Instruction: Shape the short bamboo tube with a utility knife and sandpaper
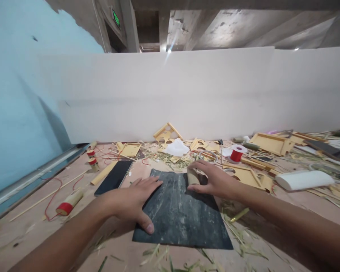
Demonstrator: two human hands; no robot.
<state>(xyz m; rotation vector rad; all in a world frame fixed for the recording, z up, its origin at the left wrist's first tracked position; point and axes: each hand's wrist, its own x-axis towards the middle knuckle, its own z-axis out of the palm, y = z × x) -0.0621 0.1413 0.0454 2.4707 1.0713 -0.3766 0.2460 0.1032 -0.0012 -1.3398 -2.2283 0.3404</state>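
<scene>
A dark, worn sheet (pixel 181 219) that looks like sandpaper lies flat on the table, streaked with pale dust. My left hand (pixel 138 202) rests on its left edge with the fingers spread and nothing in them. Near the sheet's far right corner, my right hand (pixel 208 177) grips a short bamboo tube (pixel 192 177) between thumb and fingers. The tube touches or sits just over the sheet; I cannot tell which. Its far side is partly covered by my fingers.
Left of the sheet lie a black phone (pixel 115 176) and a bamboo piece with a red band (pixel 70 202). A red ribbon spool (pixel 237 154), yellow cut-out frames (pixel 270 143) and a white roll (pixel 304 180) lie to the right. Green shavings (pixel 170 260) litter the table before a white partition (pixel 187 94).
</scene>
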